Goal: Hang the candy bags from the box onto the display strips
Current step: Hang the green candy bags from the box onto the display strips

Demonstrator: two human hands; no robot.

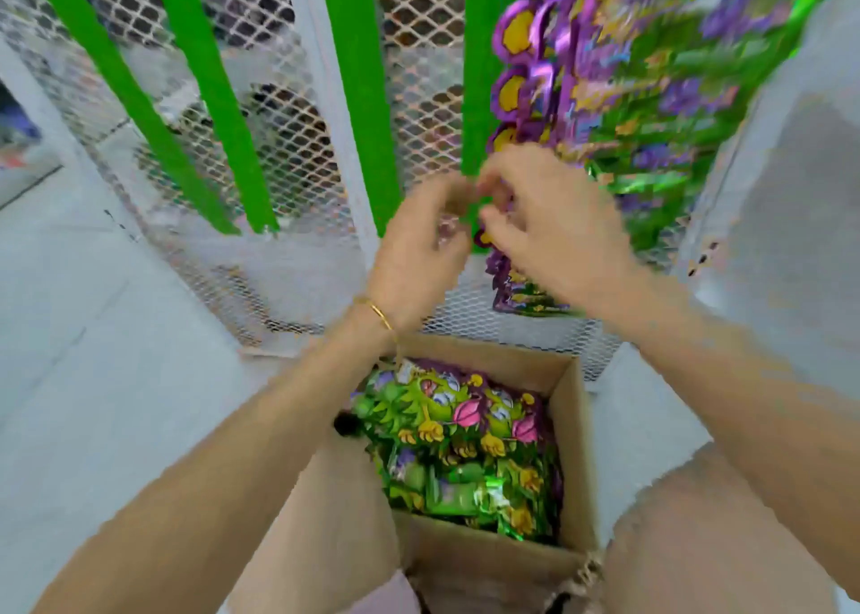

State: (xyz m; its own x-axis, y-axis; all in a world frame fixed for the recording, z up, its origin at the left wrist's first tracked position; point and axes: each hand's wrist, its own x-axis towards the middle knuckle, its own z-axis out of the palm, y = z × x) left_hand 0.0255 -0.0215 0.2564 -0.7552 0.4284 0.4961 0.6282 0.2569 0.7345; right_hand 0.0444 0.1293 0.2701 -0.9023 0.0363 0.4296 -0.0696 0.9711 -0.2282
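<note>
Pinching a candy bag [528,290] beside the green display strip [479,78], the right hand [551,236] has its grip clamped; the left hand [419,248] is too blurred to tell.

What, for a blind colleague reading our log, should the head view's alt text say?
A left hand and right hand meet at a green strip, the right holding a candy bag below the hung bags. An open box of more bags sits underneath.

Hung bags [651,83] motion-blurred, candy bag [519,293] top hidden, perhaps in right hand [554,232] grip
</note>
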